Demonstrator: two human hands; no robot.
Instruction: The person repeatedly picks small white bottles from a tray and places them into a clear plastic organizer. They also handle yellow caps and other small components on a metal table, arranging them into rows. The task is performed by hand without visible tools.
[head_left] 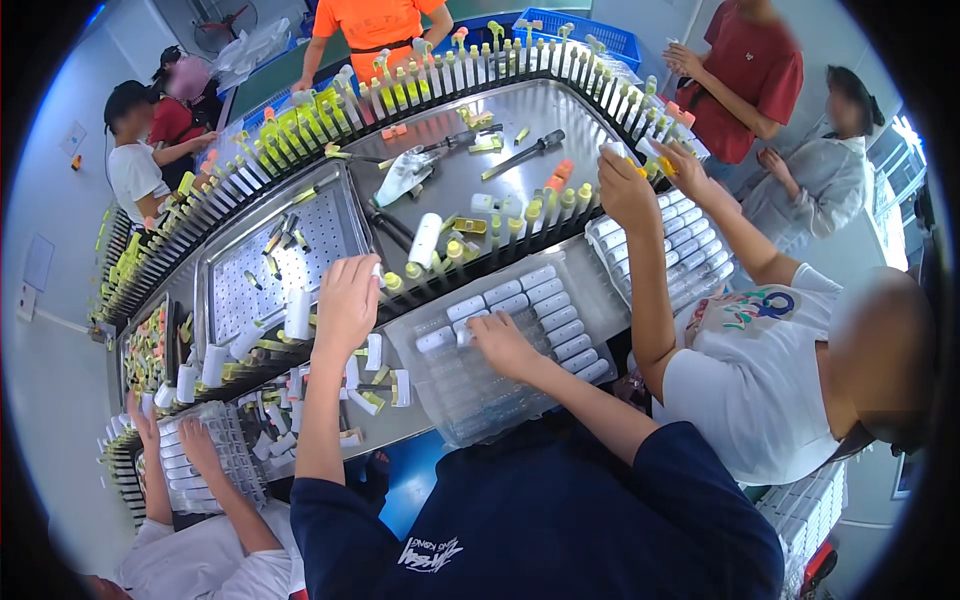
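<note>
Head view: left hand [347, 300] fingers pinching a white cylindrical piece [378, 270] at the conveyor pegs [440, 262], right hand [500, 343] fingers curled on a white piece [464, 336] in the clear tray [425, 375] on the table [395, 425].

Beyond the hands, a screwdriver [525, 153] lies on the steel table [560, 110] (dark handle, tilted). Left of them sits a perforated metal tray [330, 235]; far ahead, a blue crate [600, 35].
</note>
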